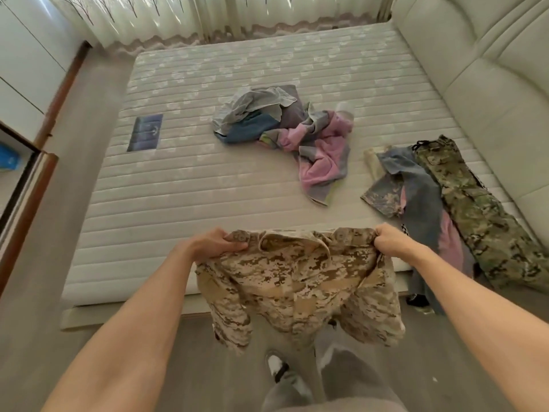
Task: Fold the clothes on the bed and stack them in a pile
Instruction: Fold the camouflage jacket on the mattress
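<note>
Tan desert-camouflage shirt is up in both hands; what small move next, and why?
Probably lower it flat onto the bare quilted mattress just ahead. The left hand and right hand grip the tan desert-camouflage shirt by its shoulders, and it hangs unfolded over the bed's near edge.

Wide bare mattress (pixel 184 185) left and near; crumpled clothes heap (pixel 285 126) blocks the middle, laid-out camouflage trousers (pixel 475 209) and denim garment (pixel 416 185) crowd the right edge.
</note>
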